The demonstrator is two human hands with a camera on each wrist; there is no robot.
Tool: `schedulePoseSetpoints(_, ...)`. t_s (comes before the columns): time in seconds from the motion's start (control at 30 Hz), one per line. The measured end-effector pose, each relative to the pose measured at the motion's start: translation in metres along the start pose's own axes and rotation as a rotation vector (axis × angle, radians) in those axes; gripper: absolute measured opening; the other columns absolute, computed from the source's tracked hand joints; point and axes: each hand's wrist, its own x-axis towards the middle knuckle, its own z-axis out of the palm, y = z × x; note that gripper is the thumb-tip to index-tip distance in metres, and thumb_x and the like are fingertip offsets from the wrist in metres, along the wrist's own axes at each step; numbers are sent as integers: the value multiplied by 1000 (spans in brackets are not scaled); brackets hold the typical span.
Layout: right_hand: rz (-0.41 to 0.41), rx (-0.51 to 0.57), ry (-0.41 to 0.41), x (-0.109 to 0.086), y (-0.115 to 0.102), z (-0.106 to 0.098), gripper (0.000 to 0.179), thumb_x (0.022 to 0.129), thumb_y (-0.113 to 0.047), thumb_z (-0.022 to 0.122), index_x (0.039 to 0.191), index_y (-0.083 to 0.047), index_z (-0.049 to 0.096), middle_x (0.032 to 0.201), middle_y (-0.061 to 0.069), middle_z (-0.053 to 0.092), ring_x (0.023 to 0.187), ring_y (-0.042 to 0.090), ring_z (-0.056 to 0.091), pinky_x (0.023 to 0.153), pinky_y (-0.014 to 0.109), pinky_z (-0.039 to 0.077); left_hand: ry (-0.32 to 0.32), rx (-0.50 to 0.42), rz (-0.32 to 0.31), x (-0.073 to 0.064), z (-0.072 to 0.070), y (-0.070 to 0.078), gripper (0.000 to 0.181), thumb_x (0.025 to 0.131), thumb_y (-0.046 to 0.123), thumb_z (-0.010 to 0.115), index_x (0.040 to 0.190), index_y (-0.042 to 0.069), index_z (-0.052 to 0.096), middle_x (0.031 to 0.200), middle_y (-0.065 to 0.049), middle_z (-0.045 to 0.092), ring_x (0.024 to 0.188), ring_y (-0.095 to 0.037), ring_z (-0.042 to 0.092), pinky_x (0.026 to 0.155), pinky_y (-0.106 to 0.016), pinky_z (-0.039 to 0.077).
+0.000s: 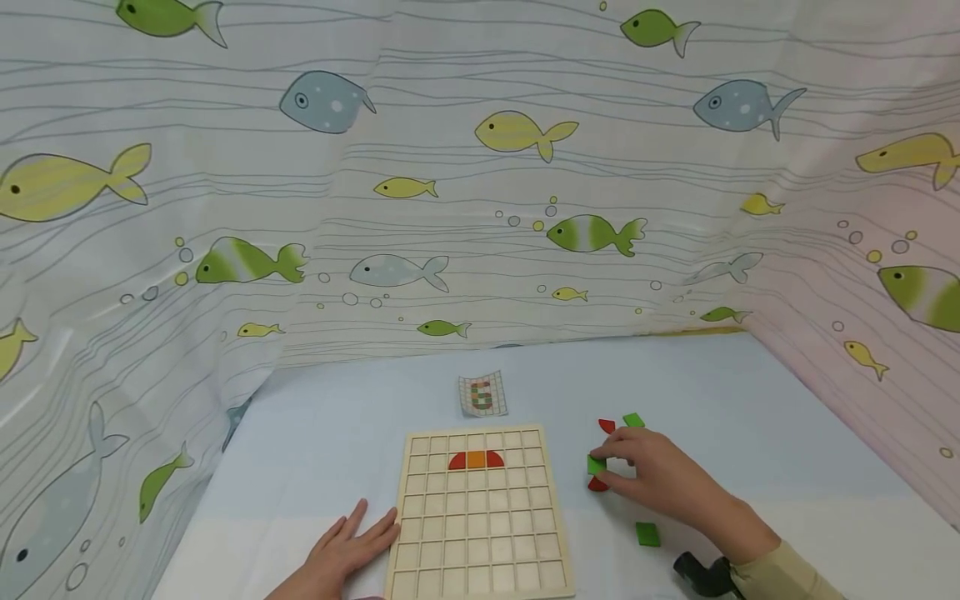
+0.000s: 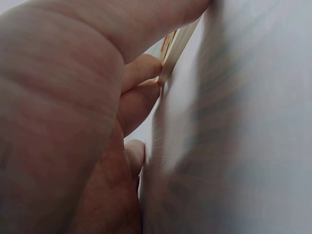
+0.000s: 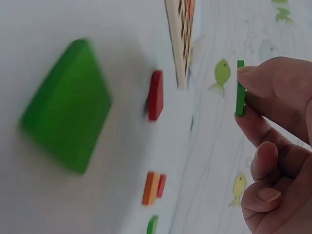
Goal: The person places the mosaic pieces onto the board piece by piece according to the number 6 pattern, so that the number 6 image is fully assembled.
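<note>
A wooden grid board (image 1: 477, 504) lies on the table with two red rounded tiles and an orange square (image 1: 476, 459) between them in an upper row. My left hand (image 1: 343, 548) rests flat on the table with its fingers spread, fingertips at the board's left edge. In the left wrist view those fingertips (image 2: 148, 68) meet the board's side. To the right of the board, my right hand (image 1: 660, 475) pinches a green square tile (image 3: 241, 90) by its edges between thumb and fingers, held above the table. A red tile (image 1: 597, 484) lies just below it in the head view.
Around the right hand lie another red tile (image 1: 607, 426), a green tile (image 1: 633, 420) and a nearer green square (image 1: 648, 534). An orange tile (image 3: 150, 187) shows in the right wrist view. Behind the board lies a small pattern card (image 1: 482, 395). Fish-printed curtains (image 1: 480, 200) enclose the table.
</note>
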Motion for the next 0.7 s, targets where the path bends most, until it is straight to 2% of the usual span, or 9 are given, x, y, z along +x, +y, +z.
schedulePoseSetpoints(0.1, -27, -6, -26, 13, -10, 2, 23, 84, -22, 80, 107, -20, 77, 100, -16, 62, 96, 11, 61, 78, 29, 54, -8, -23, -10, 0, -1, 0, 65, 91, 40, 67, 148, 15, 48, 152, -2, 43, 137, 9, -14, 101, -9, -9)
schedulePoseSetpoints(0.3, -85, -47, -63, 39, -32, 12, 24, 86, -29, 78, 108, -19, 77, 100, -14, 63, 95, 7, 58, 79, 27, 53, -5, 13, -4, 0, -1, -1, 67, 91, 44, 67, 148, 13, 49, 152, -3, 44, 137, 8, -15, 102, -10, -10)
schedulePoseSetpoints(0.5, -157, -43, -75, 61, -51, 24, 23, 86, -26, 78, 107, -17, 78, 100, -12, 64, 97, 9, 58, 81, 26, 52, -51, -53, -65, 0, -3, 1, 70, 91, 48, 67, 149, 13, 48, 153, -5, 42, 134, 9, -16, 98, -8, -13)
schedulePoseSetpoints(0.7, -191, -23, -111, 78, -67, 35, 22, 87, -26, 77, 107, -17, 78, 101, -10, 65, 97, 10, 58, 82, 26, 52, -48, -41, -66, 1, -4, 2, 71, 90, 49, 67, 148, 12, 48, 153, -4, 42, 134, 11, -17, 99, -8, -13)
